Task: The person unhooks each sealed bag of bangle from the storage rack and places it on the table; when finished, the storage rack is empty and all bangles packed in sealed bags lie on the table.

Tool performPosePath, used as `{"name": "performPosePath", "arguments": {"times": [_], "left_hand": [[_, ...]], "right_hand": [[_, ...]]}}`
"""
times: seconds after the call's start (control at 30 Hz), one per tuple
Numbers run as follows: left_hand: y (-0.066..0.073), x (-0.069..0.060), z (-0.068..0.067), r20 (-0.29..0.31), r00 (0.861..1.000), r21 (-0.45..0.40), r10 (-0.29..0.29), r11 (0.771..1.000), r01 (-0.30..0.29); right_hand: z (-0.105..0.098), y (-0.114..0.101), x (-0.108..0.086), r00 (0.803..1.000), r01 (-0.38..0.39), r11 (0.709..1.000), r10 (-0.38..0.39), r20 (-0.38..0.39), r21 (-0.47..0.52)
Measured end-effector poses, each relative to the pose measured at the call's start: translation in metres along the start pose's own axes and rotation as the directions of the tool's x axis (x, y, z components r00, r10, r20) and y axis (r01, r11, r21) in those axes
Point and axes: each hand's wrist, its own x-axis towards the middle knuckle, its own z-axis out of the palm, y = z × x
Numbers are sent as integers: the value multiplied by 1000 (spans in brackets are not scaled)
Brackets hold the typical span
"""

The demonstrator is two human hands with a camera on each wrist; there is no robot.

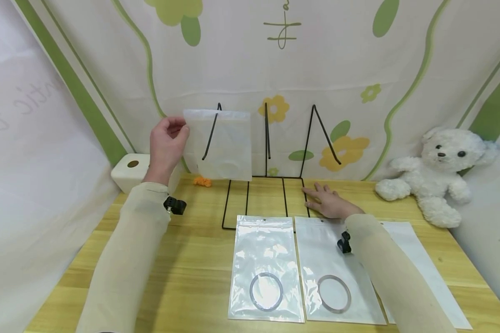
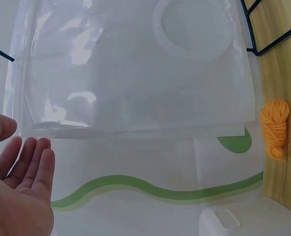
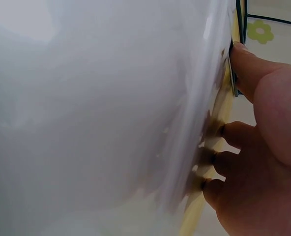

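A pale see-through zip bag (image 1: 233, 138) hangs from the left prong of a black wire display rack (image 1: 277, 177). Beside its upper left corner is my left hand (image 1: 167, 145); in the left wrist view the fingers are fairly straight, the thumb apart from them, fingertips at the bag's edge. A ring shape shows through this bag in that view. My right hand (image 1: 330, 203) rests with spread fingers at the right side of the rack's base, just beyond the flat bags; the right wrist view shows its fingertips near a bag's (image 3: 111, 113) edge.
On the wooden table (image 1: 191, 277) lie a silvery zip bag (image 1: 262, 259) with a ring, a second such bag (image 1: 325, 259) and a third bag (image 1: 416, 259) partly under my right sleeve. Around stand a white box (image 1: 127, 173), orange yarn (image 1: 202, 181) and a white teddy bear (image 1: 437, 180).
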Motion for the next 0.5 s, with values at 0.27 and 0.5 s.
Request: {"name": "performPosePath", "arguments": {"times": [0.27,0.5], "left_hand": [[3,-2,-3,-12,1000,42,4,999,-3],[7,-3,-7,-19,1000,48,-7,999,8]], "right_hand": [[0,0,0,1000,-1,1000,1,2,3],[0,1,0,1000,-3,1000,3,2,2]]}}
